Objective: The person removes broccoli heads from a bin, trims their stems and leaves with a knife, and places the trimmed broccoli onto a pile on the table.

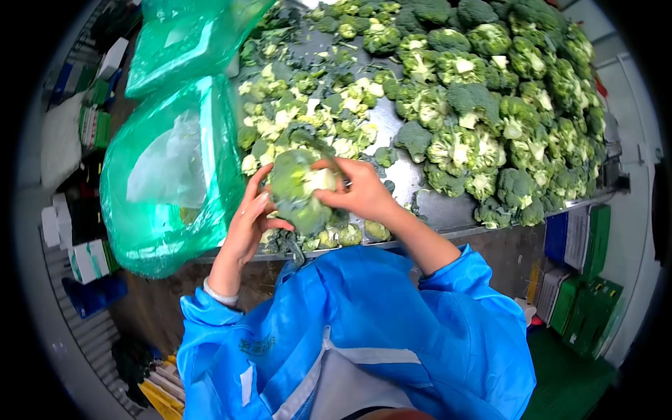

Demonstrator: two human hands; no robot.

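A broccoli head [288, 183], smeared by motion, is held over the near edge of the metal table, its pale cut stem turned to the right. My left hand [249, 218] cups it from the left with curled fingers. My right hand [362, 190] is closed at the stem side, thumb and fingers near the pale stem. A thin, dark, blurred strip that looks like a knife blade [329, 152] runs up and left from the right hand; its handle is hidden. Below and behind lie small broccoli florets [346, 112] and leaf trimmings.
Whole broccoli heads [483, 105] are piled high along the table's [427, 203] right side. A crate lined with a green plastic bag [168, 175] stands at the left, with another green bag [182, 45] behind it. Green crates [591, 311] stand at the lower right.
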